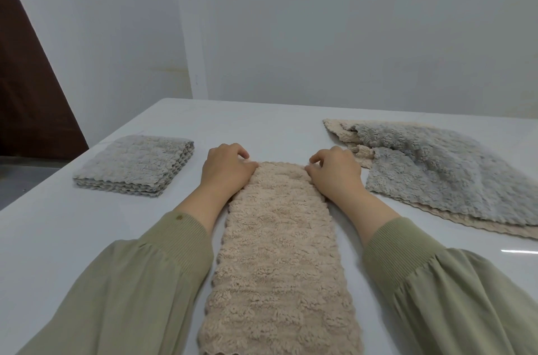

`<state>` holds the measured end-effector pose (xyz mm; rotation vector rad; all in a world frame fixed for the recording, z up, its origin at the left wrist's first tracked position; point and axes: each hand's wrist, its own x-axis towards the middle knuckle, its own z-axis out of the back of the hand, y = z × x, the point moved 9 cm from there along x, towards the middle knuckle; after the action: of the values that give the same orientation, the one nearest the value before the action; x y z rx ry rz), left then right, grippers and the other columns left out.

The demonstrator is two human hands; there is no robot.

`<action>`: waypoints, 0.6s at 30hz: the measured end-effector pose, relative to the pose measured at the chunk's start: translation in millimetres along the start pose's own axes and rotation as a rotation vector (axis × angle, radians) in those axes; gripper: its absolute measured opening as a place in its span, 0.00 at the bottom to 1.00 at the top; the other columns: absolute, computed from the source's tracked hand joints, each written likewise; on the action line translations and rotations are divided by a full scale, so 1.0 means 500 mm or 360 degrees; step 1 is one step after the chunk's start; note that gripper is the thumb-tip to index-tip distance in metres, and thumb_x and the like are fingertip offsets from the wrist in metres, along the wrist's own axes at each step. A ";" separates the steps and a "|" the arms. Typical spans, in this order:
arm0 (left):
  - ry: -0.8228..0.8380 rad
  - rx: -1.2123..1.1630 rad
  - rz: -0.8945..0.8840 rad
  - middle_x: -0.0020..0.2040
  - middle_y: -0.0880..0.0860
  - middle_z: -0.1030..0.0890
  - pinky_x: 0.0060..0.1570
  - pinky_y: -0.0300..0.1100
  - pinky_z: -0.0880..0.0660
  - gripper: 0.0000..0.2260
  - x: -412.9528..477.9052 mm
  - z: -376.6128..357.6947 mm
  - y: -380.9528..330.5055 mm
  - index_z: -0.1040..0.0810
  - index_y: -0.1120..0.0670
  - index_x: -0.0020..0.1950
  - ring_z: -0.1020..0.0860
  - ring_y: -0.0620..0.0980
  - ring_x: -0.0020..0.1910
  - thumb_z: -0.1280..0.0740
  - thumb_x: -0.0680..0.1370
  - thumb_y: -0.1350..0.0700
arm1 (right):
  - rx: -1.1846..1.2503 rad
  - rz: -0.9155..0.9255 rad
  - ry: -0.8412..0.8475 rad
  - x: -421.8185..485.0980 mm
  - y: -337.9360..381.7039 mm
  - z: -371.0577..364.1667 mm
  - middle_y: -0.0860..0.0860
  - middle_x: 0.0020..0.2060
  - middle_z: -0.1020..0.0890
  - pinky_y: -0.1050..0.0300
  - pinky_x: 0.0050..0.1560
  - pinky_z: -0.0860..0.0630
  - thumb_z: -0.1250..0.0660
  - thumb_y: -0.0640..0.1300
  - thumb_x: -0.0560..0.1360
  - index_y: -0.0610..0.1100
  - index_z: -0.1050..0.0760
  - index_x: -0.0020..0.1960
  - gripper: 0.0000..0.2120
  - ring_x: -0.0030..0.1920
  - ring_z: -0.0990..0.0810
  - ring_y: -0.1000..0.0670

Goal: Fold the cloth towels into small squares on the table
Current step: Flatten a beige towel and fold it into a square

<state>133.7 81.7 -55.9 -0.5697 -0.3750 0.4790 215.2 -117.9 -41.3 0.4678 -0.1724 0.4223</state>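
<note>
A beige fluffy towel [279, 252] lies on the white table [58, 238] as a long narrow strip running away from me. My left hand [225, 169] pinches its far left corner with curled fingers. My right hand [334, 172] pinches the far right corner the same way. Both forearms in olive-green sleeves lie along the strip's sides.
A stack of folded grey towels [135, 169] sits at the left. At the right lies a loose pile of unfolded towels [445, 174], grey on top of beige. A white wall stands behind the table's far edge; a dark brown panel [26, 86] is at far left.
</note>
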 end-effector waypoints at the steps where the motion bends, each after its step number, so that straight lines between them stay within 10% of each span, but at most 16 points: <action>1: 0.0009 0.0019 -0.0004 0.59 0.51 0.24 0.56 0.46 0.31 0.10 0.000 -0.001 -0.001 0.22 0.50 0.52 0.32 0.52 0.65 0.33 0.75 0.47 | -0.0056 0.0038 0.0017 0.001 0.003 0.000 0.47 0.50 0.21 0.47 0.58 0.29 0.35 0.50 0.76 0.49 0.20 0.54 0.10 0.59 0.28 0.43; 7: 0.0026 0.0004 -0.0056 0.52 0.49 0.23 0.53 0.46 0.30 0.06 -0.007 0.000 -0.008 0.25 0.49 0.42 0.30 0.51 0.60 0.33 0.75 0.49 | -0.0196 0.0142 0.0070 -0.005 0.024 -0.008 0.47 0.51 0.24 0.49 0.55 0.35 0.39 0.46 0.79 0.47 0.24 0.50 0.05 0.58 0.31 0.44; 12: -0.0071 -0.0374 -0.0113 0.39 0.47 0.25 0.38 0.40 0.33 0.07 -0.022 0.021 -0.021 0.29 0.51 0.41 0.27 0.48 0.40 0.33 0.77 0.52 | 0.0489 0.0192 -0.0131 -0.017 0.023 0.014 0.49 0.37 0.23 0.53 0.40 0.28 0.40 0.38 0.78 0.44 0.31 0.45 0.04 0.40 0.24 0.47; 18: -0.0003 -0.0922 -0.0157 0.38 0.59 0.20 0.34 0.37 0.30 0.12 -0.027 0.033 -0.019 0.24 0.48 0.49 0.27 0.48 0.31 0.30 0.74 0.64 | 0.0856 0.0270 -0.0292 -0.027 0.030 0.049 0.51 0.35 0.24 0.76 0.35 0.34 0.38 0.31 0.75 0.44 0.26 0.52 0.11 0.36 0.28 0.58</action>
<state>118.1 74.5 -39.9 -1.1057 -0.5459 0.2706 195.1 -121.7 -17.2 1.0272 -0.2788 0.5942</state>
